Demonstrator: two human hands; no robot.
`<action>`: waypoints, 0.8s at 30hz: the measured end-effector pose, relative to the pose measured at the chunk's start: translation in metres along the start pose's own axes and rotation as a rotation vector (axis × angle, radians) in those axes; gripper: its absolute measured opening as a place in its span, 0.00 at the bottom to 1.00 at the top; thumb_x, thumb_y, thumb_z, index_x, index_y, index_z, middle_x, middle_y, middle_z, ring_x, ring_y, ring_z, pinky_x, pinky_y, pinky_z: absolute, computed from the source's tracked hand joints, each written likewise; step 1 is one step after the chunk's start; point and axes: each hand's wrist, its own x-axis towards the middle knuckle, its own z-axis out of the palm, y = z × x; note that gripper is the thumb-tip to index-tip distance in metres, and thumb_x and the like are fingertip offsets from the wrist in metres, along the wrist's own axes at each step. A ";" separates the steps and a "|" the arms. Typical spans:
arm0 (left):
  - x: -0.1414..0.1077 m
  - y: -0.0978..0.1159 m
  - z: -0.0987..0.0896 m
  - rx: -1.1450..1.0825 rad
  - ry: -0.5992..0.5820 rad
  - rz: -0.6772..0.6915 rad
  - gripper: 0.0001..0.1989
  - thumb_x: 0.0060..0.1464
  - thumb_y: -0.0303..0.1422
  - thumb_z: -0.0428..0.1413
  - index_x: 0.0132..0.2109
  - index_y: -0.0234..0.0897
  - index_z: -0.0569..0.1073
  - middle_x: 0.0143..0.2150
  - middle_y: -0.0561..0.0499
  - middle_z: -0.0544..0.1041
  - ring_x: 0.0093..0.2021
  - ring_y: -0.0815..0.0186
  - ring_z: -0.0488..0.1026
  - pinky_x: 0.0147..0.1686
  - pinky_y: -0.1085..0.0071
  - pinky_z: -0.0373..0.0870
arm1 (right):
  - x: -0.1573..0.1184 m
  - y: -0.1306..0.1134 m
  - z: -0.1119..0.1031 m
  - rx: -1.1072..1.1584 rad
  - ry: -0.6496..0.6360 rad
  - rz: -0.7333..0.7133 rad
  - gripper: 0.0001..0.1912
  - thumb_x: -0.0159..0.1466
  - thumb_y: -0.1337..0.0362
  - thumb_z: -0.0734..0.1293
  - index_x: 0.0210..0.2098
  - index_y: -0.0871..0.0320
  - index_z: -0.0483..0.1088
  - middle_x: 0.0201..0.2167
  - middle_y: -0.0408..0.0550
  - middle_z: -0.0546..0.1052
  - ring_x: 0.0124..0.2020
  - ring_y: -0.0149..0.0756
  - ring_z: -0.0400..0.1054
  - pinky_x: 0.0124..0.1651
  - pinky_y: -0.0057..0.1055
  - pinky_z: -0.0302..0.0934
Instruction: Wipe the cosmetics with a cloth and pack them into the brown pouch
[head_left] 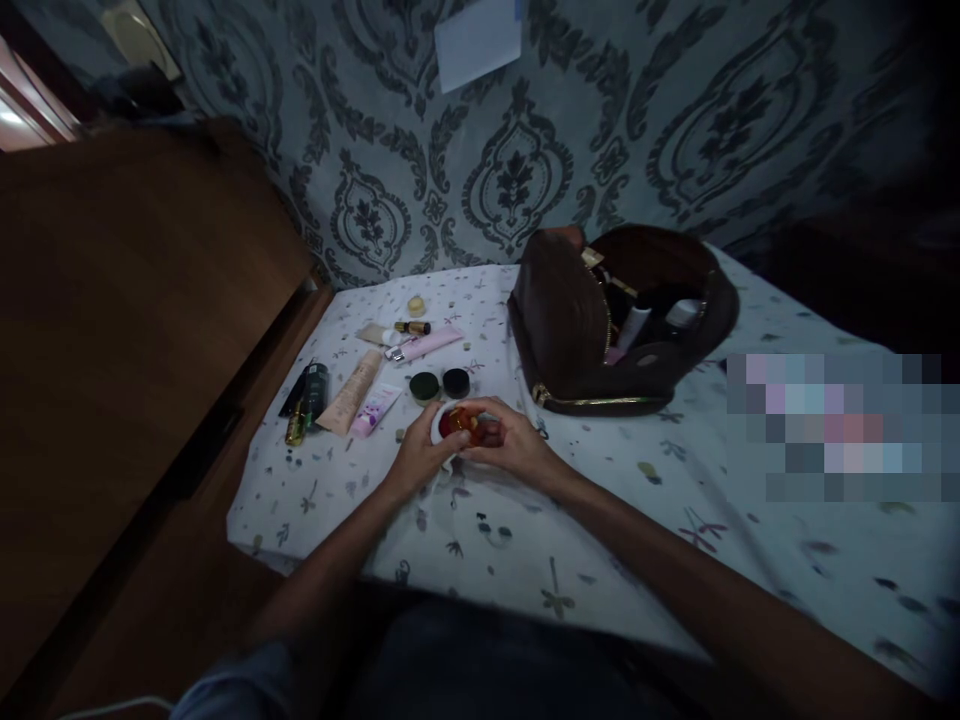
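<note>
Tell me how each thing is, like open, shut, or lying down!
Brown leather bag: unzipped, open, things inside.
Shiny orange-red thing: held between left hand and right hand; open or shut unclear.
Long peach tube: lying flat.
Small purple tube: lying flat.
Slim pink tube: lying flat.
Round green pot, round black pot: side by side.

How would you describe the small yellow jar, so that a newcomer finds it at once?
To the left of the open brown bag, small cosmetics lie on the patterned cloth. The yellow jar is the one nearest the wall; it is squat and pale, while the two round pots nearby are dark.
</note>
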 end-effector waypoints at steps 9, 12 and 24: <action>-0.007 0.014 0.002 0.282 0.041 0.127 0.14 0.61 0.42 0.53 0.44 0.36 0.68 0.38 0.49 0.73 0.39 0.62 0.70 0.39 0.69 0.64 | -0.003 -0.004 -0.001 -0.172 -0.003 -0.021 0.29 0.52 0.60 0.74 0.52 0.56 0.67 0.44 0.48 0.73 0.30 0.29 0.71 0.32 0.26 0.67; -0.005 0.016 0.002 0.300 0.054 0.133 0.14 0.65 0.43 0.46 0.39 0.37 0.65 0.35 0.51 0.70 0.37 0.64 0.68 0.38 0.69 0.63 | -0.005 -0.006 -0.002 -0.344 0.008 -0.122 0.28 0.53 0.60 0.76 0.51 0.57 0.69 0.44 0.49 0.75 0.32 0.32 0.72 0.35 0.29 0.69; 0.010 0.011 -0.014 0.061 -0.034 -0.126 0.29 0.58 0.60 0.42 0.27 0.39 0.59 0.24 0.57 0.60 0.28 0.68 0.60 0.30 0.71 0.59 | -0.016 -0.004 0.000 -1.032 -0.023 -0.675 0.21 0.66 0.64 0.67 0.58 0.56 0.67 0.54 0.55 0.75 0.51 0.43 0.73 0.50 0.39 0.70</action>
